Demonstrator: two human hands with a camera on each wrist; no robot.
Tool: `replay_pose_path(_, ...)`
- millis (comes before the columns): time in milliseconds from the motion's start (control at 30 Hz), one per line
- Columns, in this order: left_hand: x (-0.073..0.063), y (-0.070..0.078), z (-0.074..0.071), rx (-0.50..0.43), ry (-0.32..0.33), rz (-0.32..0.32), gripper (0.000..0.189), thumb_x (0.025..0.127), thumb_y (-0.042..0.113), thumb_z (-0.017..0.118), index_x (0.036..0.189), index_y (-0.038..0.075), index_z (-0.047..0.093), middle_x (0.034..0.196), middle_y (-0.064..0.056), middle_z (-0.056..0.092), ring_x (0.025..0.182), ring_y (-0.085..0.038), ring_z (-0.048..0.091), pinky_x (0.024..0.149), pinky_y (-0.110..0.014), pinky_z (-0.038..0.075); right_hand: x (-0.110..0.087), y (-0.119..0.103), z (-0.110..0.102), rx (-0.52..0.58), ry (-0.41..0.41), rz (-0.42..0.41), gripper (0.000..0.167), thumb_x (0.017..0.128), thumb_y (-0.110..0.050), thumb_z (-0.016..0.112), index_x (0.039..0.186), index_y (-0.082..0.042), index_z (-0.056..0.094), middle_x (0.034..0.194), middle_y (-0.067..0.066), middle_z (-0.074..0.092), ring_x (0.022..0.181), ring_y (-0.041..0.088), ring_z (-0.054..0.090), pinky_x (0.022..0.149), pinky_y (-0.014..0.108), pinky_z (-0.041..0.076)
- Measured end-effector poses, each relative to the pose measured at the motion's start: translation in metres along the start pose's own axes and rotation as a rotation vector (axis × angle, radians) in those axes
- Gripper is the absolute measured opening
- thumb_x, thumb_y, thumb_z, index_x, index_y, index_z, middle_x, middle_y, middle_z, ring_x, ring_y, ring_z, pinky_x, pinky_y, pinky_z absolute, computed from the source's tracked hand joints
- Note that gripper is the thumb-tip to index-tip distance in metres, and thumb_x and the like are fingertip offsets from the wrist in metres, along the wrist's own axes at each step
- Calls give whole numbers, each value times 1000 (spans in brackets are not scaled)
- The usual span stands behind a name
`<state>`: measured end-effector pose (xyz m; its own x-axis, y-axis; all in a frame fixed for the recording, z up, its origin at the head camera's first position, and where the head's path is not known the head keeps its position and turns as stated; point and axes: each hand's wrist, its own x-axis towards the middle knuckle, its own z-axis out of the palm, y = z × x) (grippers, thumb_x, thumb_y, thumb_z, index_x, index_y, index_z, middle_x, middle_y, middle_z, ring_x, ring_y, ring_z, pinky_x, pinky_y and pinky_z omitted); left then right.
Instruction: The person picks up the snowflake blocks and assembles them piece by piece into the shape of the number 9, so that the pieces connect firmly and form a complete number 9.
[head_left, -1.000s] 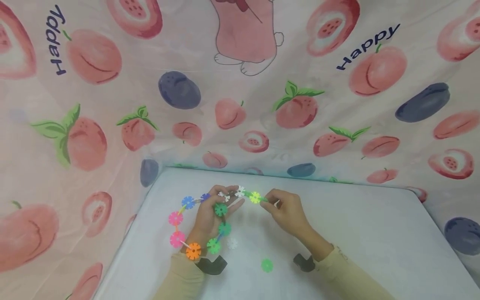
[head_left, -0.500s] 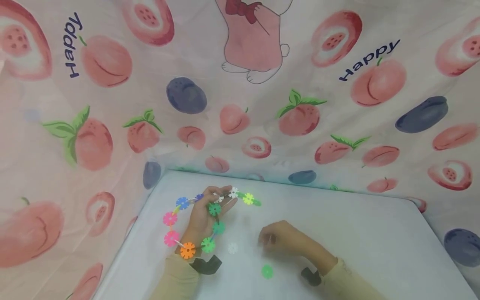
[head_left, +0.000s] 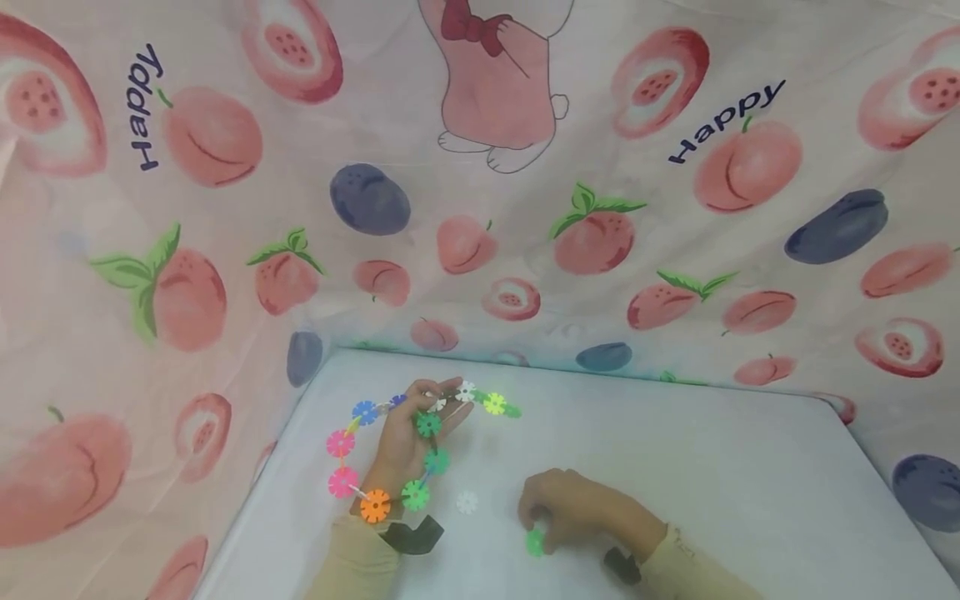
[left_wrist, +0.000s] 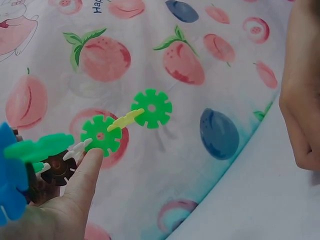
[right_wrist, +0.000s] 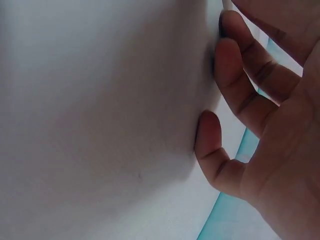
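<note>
My left hand (head_left: 408, 429) holds a chain of notched plastic snowflake discs, bent into a loop that hangs round the wrist. An orange disc (head_left: 376, 506) sits lowest on it, with pink, blue and green ones along the sides. In the left wrist view the free end shows a green disc (left_wrist: 151, 108) joined by a yellow one (left_wrist: 125, 120) to another green disc by the thumb. My right hand (head_left: 573, 508) is down at the table, its finger and thumb pinching a loose green disc (head_left: 534, 542). In the right wrist view the other fingers (right_wrist: 228, 60) curl against the tabletop; the disc is hidden.
A pale white disc (head_left: 467, 502) lies on the white table (head_left: 720, 467) between the hands. Fruit-printed cloth (head_left: 510, 242) hangs behind and beside the table. Dark straps (head_left: 414, 535) sit by the wrists.
My right hand has let go of the chain's end and come down toward the front, onto the loose green disc. The left hand keeps its hold on the chain, nearly still.
</note>
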<state>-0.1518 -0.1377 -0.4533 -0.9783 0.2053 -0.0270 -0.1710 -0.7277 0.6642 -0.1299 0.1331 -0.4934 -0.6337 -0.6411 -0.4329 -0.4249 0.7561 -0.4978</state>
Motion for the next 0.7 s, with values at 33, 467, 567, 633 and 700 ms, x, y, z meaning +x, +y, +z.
replay_pose_path(33, 0, 0, 0, -1, 7, 0, 26, 101, 0, 34, 92, 10, 56, 122, -11, 65, 116, -32, 67, 109, -45, 49, 1, 2, 0, 8, 7, -10, 29, 74, -21, 87, 90, -36, 68, 91, -23, 63, 86, -1, 58, 84, 28, 54)
replay_pose_path(467, 1, -1, -2, -35, 50, -18, 23, 102, 2, 36, 91, 8, 56, 124, -14, 65, 123, -36, 62, 109, -45, 49, -2, 23, -12, 120, 154, -99, 17, 85, -25, 80, 94, -38, 73, 92, -27, 70, 87, -1, 63, 82, 29, 55)
replay_pose_path(567, 1, -2, -1, -39, 39, -18, 23, 102, 2, 36, 92, 8, 56, 123, -13, 66, 116, -33, 68, 109, -45, 49, -4, 25, -20, 138, 246, -97, 17, 89, -23, 77, 98, -37, 78, 98, -26, 73, 93, -1, 65, 85, 32, 55)
replay_pose_path(633, 1, -1, -1, -32, 36, -17, 24, 101, 2, 36, 92, 9, 57, 123, -12, 67, 116, -33, 68, 108, -45, 50, -5, 25, -27, 183, 293, -96, 19, 93, -20, 74, 106, -32, 79, 101, -21, 75, 90, 2, 67, 80, 30, 56)
replay_pose_path(700, 1, -1, -2, -23, 26, -12, 25, 101, 2, 35, 92, 9, 57, 123, -12, 66, 118, -34, 67, 108, -45, 49, -6, 24, -34, 246, 333, -90, 21, 97, -19, 69, 113, -26, 79, 102, -13, 77, 87, 6, 68, 77, 30, 58)
